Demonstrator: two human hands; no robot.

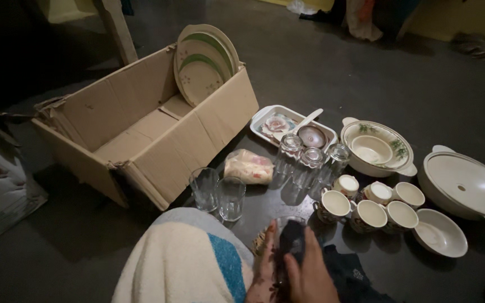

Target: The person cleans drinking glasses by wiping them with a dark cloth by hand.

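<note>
At the bottom centre my left hand (262,276) and my right hand (313,275) together grip a clear drinking glass (288,223). A dark cloth (293,241) is pushed into the glass between my fingers. More dark cloth (355,275) lies under my right hand. A cream towel with a blue stripe (181,264) covers my knee to the left. Two empty glasses (218,192) stand just beyond the towel, and three more glasses (310,158) stand further back.
An open cardboard box (141,129) on the left holds plates (203,64) leaning upright. Several floral cups (369,205), a small white bowl (440,233), a lidded white dish (467,185), a floral serving bowl (378,147), a rectangular tray with a spoon (290,123) and a wrapped packet (248,166) sit on the dark floor.
</note>
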